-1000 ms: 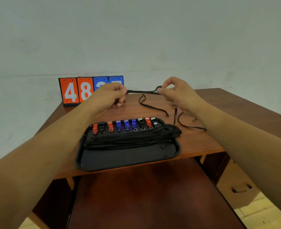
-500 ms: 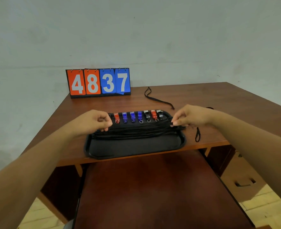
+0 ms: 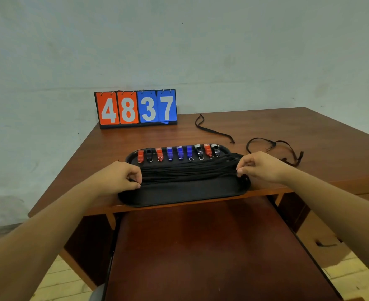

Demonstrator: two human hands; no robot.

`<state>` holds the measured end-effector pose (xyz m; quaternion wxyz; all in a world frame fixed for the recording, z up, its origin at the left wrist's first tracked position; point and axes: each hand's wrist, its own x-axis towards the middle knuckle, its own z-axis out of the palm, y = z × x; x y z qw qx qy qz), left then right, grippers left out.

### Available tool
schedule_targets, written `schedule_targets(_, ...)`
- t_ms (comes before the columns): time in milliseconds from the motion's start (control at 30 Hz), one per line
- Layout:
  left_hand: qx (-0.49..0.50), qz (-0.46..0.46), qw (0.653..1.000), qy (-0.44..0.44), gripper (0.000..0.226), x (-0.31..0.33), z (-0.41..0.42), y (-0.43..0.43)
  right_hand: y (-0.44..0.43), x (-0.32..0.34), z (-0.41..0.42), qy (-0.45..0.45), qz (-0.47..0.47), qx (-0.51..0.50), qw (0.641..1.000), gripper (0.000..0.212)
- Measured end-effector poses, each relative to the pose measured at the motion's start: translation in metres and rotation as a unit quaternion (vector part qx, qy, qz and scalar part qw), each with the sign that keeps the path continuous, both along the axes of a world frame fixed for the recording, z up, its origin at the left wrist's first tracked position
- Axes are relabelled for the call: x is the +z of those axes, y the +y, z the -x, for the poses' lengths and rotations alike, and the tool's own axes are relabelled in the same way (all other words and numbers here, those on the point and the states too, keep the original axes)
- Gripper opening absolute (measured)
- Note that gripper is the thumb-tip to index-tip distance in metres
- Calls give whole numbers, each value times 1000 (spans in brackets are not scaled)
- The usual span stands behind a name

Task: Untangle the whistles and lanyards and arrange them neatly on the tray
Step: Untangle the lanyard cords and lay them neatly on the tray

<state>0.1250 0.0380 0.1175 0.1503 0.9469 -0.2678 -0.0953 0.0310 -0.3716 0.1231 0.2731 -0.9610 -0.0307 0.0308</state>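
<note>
head view: only camera I have; it looks down over both forearms to the bench (image 3: 266, 127)
tray (image 3: 179, 195): black, at the near bench edge, long axis left to right
whistles (image 3: 180, 152): nine in a row along the tray's far rim; red, black, blue and grey; evenly spaced
lanyard bundle (image 3: 188, 170): black cords laid straight across the tray, parallel to its long axis, just nearer me than the whistles
left hand (image 3: 118, 178): at the bundle's left end; fingertips pinched on a cord there
right hand (image 3: 261, 166): at the bundle's right end; fingertips pinched on cord, I judge the same one stretched between both hands
key relation: cord axis runs hand to hand, one hand on each end; it seems to touch the stack already, so I judge only a release is left
loose lanyards: one thin cord (image 3: 214, 131) far on the bench, well apart from the tray; a looped one (image 3: 274, 151) just beyond the right hand, so the right hand is nearer both
scoreboard (image 3: 135, 108): reads 4837, at the far edge; not involved
progress: mostly done in my judgement; two cords off the tray
risk: dragging the neat bundle on release
</note>
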Motion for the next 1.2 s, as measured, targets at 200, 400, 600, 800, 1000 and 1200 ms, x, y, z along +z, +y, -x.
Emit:
schedule_targets(200, -2, -11, 1000, -28, 9, -5, -3, -1, 2, -10, -1, -24, 43, -9, 999, 11)
schedule_targets(400, 4, -43, 996, -74, 11, -6, -5, 0, 4, -19, -4, -75, 80, -10, 994, 12)
schedule_targets(600, 5, -53, 996, -77, 16, -4, -4, 4, 8, -22, -4, -84, 109, -4, 991, 11)
schedule_targets(800, 10, 34, 997, -66, 8, 8, 2, 3, 6, -11, -2, -121, 79, -22, 989, 10)
schedule_targets(1000, 5, 84, 994, -76, 3, 29, -9, -44, -8, 6, -25, -147, 44, -110, 982, 12)
schedule_targets(1200, -10, 104, 992, -69, 6, 37, -42, -121, -19, 6, -77, -114, 15, -196, 974, 9)
